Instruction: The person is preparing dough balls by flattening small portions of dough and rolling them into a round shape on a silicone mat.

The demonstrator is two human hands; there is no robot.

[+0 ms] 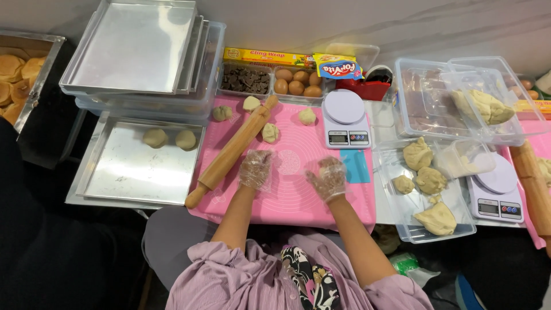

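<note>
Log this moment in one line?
left hand: open, on pink mat | right hand: open, on mat | rolling pin: left of hands

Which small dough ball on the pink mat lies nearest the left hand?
The dough ball just right of the rolling pin, above the left hand; the other balls on the mat lie farther up.

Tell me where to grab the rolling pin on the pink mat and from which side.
Grip the rolling pin on its thick middle barrel, coming from above with the left hand, which is nearest. It lies flat and diagonal across the mat's left edge, lower handle by the tray, upper handle near a dough piece. The barrel is bare and probably balanced there; the handles are thin and would likely tip it.
</note>
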